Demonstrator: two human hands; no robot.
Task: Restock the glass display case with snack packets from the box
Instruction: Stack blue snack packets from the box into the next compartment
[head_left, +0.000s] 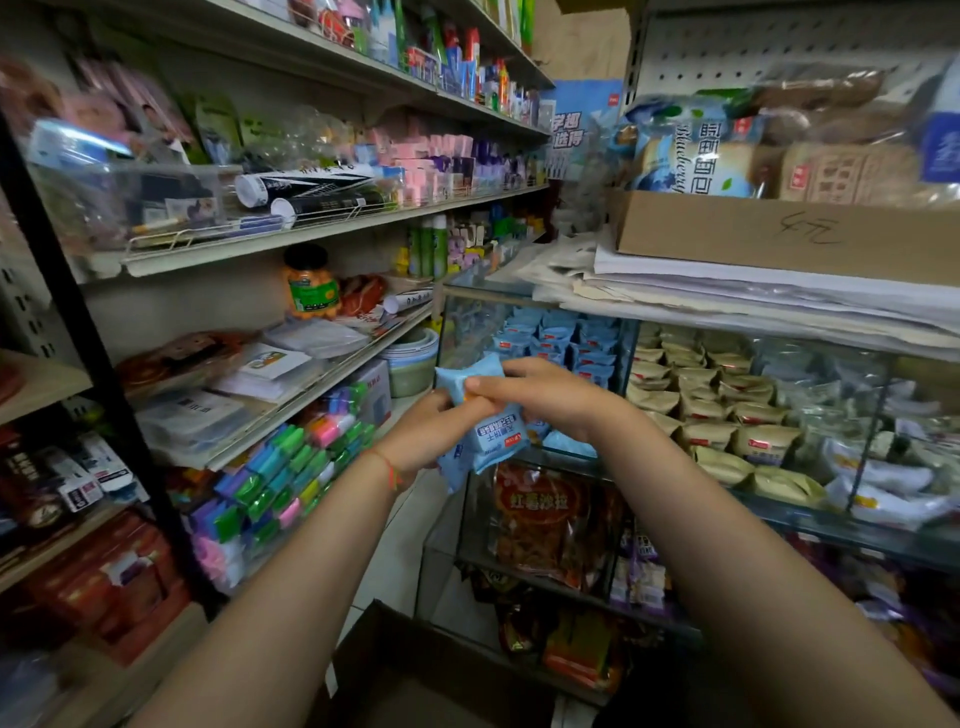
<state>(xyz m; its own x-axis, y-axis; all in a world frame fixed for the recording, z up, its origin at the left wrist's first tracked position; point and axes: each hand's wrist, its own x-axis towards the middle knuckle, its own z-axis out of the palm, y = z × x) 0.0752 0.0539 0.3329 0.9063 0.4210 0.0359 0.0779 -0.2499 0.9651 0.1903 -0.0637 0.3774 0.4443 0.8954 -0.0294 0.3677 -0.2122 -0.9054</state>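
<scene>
Both hands' fingers curl round blue packets: left hand grips them from below, right hand pinches from above, near the glass case. The box sits near, below.

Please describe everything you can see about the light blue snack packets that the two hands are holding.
The light blue snack packets are small pillow-shaped pouches of glossy plastic film with crimped ends. One shows white and dark blue print and a small red mark, seen upside down. At least two are bunched together; the exact number is unclear. The left hand grips them from below and the right hand pinches them from above. They are held in front of the glass display case, near its compartment of matching blue packets, touching only the hands.
</scene>
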